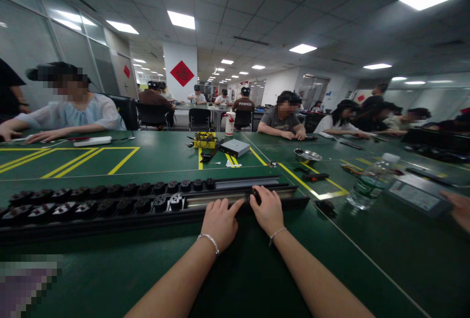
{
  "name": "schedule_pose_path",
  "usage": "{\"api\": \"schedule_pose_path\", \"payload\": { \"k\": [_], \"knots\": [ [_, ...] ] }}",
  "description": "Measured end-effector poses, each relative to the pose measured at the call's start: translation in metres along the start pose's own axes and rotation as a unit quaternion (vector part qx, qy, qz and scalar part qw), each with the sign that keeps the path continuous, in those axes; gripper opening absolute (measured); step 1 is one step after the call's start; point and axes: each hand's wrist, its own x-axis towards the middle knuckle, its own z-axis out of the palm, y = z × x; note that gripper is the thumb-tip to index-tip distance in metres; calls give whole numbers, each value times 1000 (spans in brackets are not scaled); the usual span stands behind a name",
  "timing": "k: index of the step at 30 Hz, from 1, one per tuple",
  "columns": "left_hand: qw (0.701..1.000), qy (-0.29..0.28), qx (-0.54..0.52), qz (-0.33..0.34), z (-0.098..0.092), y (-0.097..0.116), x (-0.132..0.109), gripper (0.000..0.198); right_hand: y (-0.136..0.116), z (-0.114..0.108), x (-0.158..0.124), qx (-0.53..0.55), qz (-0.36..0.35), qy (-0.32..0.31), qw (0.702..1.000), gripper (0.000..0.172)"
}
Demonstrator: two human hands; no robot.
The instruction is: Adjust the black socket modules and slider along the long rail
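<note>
My left hand (221, 222) rests on the near black rail (209, 202), index finger stretched to the right and the other fingers lying over the rail's edge. It grasps nothing that I can see. Close by, near the rail's right end, my right hand (269, 208) has its fingers bent around a small black piece (254, 193), partly hidden by them. Along the near rail's left part sit several round black pieces (123, 206) with small pins on top; the last one (176, 202) looks lighter. A second rail (246, 182) behind holds a similar row.
Beyond the rails are a yellow box of cables (205, 140), a grey metal box (235, 148) and a white bottle (229, 123). To the right stand a steel bowl (307, 155), a water bottle (372, 183) and a metal unit (418, 194) with another person's hand (458, 208) beside it.
</note>
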Motion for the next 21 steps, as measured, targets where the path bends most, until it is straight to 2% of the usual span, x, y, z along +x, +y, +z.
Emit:
{"api": "schedule_pose_path", "payload": {
  "k": [11,21],
  "knots": [
    [1000,15,-3,7,4,-1,-1,56,1,1,0,1,3,5,1000,34],
    [1000,2,6,0,2,0,-1,59,0,0,0,5,1,7,1000,34]
  ]
}}
